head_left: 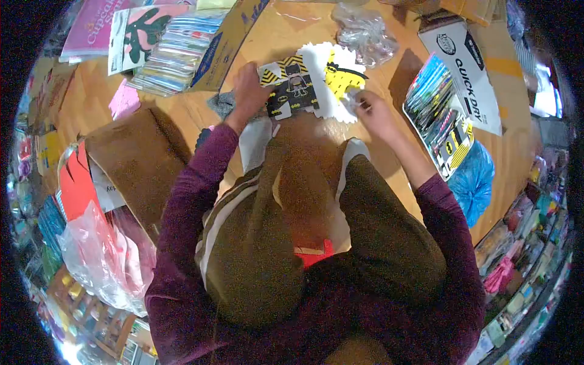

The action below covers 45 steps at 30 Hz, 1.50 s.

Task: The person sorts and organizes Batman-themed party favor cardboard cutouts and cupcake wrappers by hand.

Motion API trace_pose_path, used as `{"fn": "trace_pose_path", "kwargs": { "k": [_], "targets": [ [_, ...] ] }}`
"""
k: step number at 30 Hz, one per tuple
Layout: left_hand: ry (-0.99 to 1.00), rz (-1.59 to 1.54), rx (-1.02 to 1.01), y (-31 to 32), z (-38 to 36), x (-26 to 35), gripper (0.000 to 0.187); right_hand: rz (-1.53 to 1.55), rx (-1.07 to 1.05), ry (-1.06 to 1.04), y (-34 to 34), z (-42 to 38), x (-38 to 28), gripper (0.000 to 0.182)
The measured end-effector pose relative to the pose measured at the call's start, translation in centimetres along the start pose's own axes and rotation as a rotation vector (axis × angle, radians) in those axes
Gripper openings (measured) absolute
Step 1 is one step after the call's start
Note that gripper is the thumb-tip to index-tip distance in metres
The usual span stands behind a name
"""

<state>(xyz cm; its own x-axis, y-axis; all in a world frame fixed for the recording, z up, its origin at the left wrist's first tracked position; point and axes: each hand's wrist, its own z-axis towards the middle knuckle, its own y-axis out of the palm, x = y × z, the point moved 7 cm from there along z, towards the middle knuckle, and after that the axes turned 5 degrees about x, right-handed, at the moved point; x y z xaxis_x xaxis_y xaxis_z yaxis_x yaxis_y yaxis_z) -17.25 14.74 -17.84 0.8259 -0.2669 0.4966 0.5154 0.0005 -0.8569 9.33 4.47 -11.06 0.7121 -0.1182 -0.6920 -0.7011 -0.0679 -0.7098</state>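
A printed piece of paper or card with black and yellow bat patterns and a small masked figure (292,90) lies in front of me on the wooden floor. Joined to or overlapping its right side is a white, jagged-edged part with a yellow print (344,78). My left hand (249,94) has its fingers closed at the left edge of the printed card. On the other side, my right hand (375,114) pinches at the white part's right edge, thumb and forefinger together. A crumpled clear plastic bag (367,36) lies just beyond the white part.
To the left stands a box of packed flat sleeves (176,52), with a brown carton (134,161) and a clear plastic bag (100,255) nearer me. On the right are a white container of packets (441,112), a blue plastic bag (473,182) and a "Quick Dry" box (465,73).
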Motion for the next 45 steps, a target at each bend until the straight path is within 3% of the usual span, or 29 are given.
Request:
{"fn": "trace_pose_path", "kwargs": {
  "k": [4,7,10,14,17,19,21,23,24,26,27,28,29,31,33,36,38,39,42,44,45],
  "targets": [
    [0.081,0.023,-0.234,2.4,2.5,1.4,0.073,-0.069,-0.201,0.066,4.3,-2.8,1.6,0.024],
    [0.099,0.126,-0.384,4.6,3.2,1.9,0.068,-0.061,-0.265,0.123,5.1,-4.9,1.4,0.023],
    [0.232,0.284,-0.353,6.0,1.5,1.4,0.063,-0.004,-0.219,0.051,5.3,-5.8,1.7,0.020],
    [0.139,0.271,-0.343,5.2,-0.4,0.1,0.055,0.090,-0.189,0.040,5.4,-6.6,2.6,0.019],
    [0.165,0.077,-0.386,4.3,-0.6,-1.5,0.050,0.091,-0.169,0.131,5.0,-6.3,3.8,0.020],
    [-0.070,-0.550,-0.572,3.2,-1.7,-1.6,0.047,0.141,-0.095,0.223,3.5,-6.3,3.8,0.028],
    [-0.108,-0.514,-0.701,-1.8,-2.6,3.5,0.044,0.259,-0.076,0.212,1.8,-6.0,1.8,0.033],
    [-0.100,-0.887,-0.655,-4.8,-3.7,7.2,0.036,0.372,-0.062,0.189,0.5,-5.7,0.1,0.039],
    [-0.186,-1.016,-0.725,-2.9,-4.8,7.1,0.032,0.453,-0.135,0.108,0.5,-5.8,-1.3,0.041],
    [-0.122,-0.913,-0.724,-3.8,-5.0,9.6,0.033,0.503,-0.203,-0.017,1.1,-6.4,-2.7,0.048],
    [-0.062,-0.815,-0.721,-4.2,-4.9,10.9,0.034,0.207,-0.219,-0.003,0.8,-6.9,-3.1,0.047],
    [-0.140,-1.063,-0.718,-0.5,-5.8,9.4,0.038,0.235,-0.284,0.159,0.4,-7.3,-3.6,0.044],
    [-0.106,-1.074,-0.746,-0.4,-5.6,9.8,0.038,0.261,-0.333,0.330,0.1,-7.9,-3.6,0.041],
    [0.001,-0.961,-0.618,-0.6,-5.1,10.6,0.037,0.642,-0.101,0.194,0.9,-8.7,0.1,0.035],
    [-0.208,-1.067,-0.623,-0.9,-4.9,10.3,0.036,0.636,0.077,0.339,-2.5,-9.6,5.0,0.032],
    [-0.184,-1.106,-0.620,0.0,-4.6,6.8,0.032,0.506,0.564,0.478,-12.8,-13.2,11.6,0.030],
    [-0.519,-1.310,-0.558,1.1,-5.4,3.2,0.025,0.590,0.838,0.531,-17.9,-17.6,16.9,0.025],
    [-0.511,-1.306,-0.564,0.0,-5.8,4.3,0.025,0.642,0.942,0.544,-20.0,-19.6,18.7,0.023],
    [-0.517,-1.078,-0.435,-2.8,-6.4,5.8,0.017,0.786,1.059,0.564,-22.9,-22.5,21.3,0.017],
    [-0.445,-1.057,-0.582,-1.1,-7.4,5.2,0.015,0.700,1.029,0.756,-23.3,-23.6,24.8,0.020],
    [-0.448,-1.053,-0.577,-0.7,-7.5,5.2,0.015,0.705,1.024,0.755,-23.6,-23.4,25.9,0.020]
  ]
}}
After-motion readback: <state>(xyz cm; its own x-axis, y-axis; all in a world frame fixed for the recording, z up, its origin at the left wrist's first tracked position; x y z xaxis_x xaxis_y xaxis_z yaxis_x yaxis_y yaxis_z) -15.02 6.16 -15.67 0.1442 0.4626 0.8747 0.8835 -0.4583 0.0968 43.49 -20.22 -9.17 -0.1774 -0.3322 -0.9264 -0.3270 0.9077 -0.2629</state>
